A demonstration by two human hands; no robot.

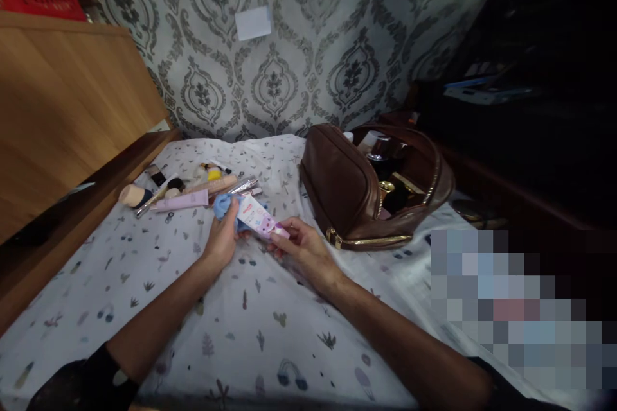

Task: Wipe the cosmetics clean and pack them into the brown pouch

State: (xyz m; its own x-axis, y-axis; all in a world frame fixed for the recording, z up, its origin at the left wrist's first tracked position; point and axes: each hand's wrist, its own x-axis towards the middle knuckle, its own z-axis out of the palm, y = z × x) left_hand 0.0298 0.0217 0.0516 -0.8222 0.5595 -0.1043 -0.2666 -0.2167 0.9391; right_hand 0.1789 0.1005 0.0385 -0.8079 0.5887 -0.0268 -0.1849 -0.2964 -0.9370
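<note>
Between my hands is a small white and purple tube (259, 217) with a printed label, held tilted above the bed sheet. My right hand (311, 253) grips its purple lower end between thumb and fingers. A crumpled blue cloth (223, 204) is in my left hand (223, 241), pressed against the tube's upper end; the fingers behind it are mostly hidden. Just beyond my left hand lies a group of cosmetics, among them a lilac tube (182, 200), a beige-capped bottle (134, 196) and a yellow-topped item (214, 174).
An unzipped brown leather bag (344, 183) with cosmetics inside stands to the right of my hands. Under everything spreads a patterned white sheet (260, 340). A wooden cabinet (72, 103) borders the left, and a patterned wall (274, 77) closes off the back. Part of the right side is pixelated.
</note>
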